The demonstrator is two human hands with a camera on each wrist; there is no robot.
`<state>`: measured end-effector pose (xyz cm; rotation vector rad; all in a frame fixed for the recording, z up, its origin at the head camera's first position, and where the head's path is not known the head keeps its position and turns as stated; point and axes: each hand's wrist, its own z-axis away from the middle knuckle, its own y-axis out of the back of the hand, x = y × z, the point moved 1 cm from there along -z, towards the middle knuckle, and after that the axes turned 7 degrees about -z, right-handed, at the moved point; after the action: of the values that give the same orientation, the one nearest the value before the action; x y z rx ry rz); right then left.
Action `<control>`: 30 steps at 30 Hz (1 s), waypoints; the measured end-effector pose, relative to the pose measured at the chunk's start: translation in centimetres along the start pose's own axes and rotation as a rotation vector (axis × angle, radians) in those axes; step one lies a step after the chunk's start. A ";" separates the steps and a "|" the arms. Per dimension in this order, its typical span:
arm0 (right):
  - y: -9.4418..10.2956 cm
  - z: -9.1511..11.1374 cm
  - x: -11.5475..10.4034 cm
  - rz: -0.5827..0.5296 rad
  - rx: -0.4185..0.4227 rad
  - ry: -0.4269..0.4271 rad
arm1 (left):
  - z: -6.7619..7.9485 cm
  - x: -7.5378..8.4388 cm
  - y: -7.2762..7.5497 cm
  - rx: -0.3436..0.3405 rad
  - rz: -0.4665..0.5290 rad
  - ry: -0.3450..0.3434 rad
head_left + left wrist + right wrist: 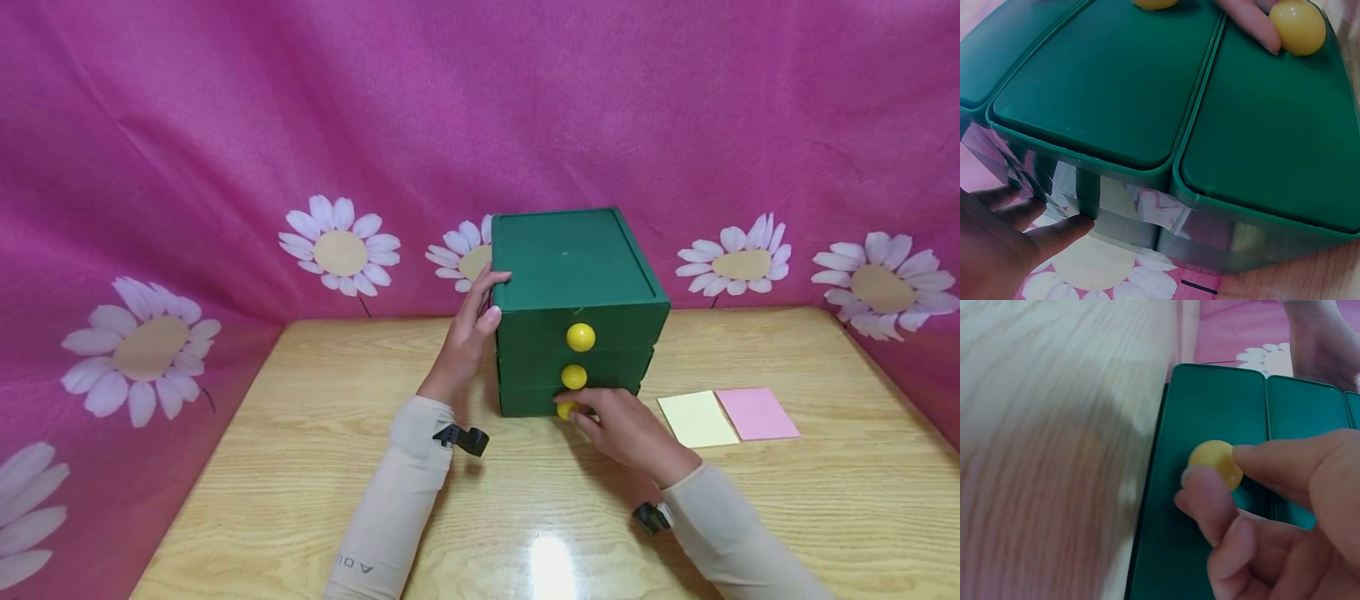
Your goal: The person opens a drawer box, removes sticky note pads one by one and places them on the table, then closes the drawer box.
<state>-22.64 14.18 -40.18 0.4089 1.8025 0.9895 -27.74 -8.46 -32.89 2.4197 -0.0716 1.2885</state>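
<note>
A green three-drawer box (573,258) stands on the table, each drawer front bearing a round yellow knob. My left hand (463,346) rests against the box's left side, fingers extended; the left wrist view shows those fingers (1063,236) along its see-through side wall. Low at the front, my right hand (626,429) pinches the bottom yellow knob (1215,460) between thumb and fingers. Above it are the middle knob (573,377) and the top knob (581,337), both untouched. All three drawers look closed, and their contents are hidden.
Right of the box, a yellow sticky-note pad (697,418) and a pink one (757,413) lie side by side on the wooden table (315,467). A magenta cloth (420,100) with white daisies hangs behind and at both sides.
</note>
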 end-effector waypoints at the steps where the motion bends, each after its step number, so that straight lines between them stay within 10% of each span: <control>1: 0.0 0.0 0.0 -0.002 0.012 0.000 | 0.0 0.0 0.0 -0.001 -0.001 0.000; 30: -0.4 -0.1 -0.4 -0.005 0.019 -0.046 | 0.1 0.1 0.0 -0.005 -0.007 -0.002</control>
<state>-22.50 13.64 -40.19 0.4357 1.7717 0.9525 -27.64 -8.49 -32.85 2.4150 -0.0660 1.2817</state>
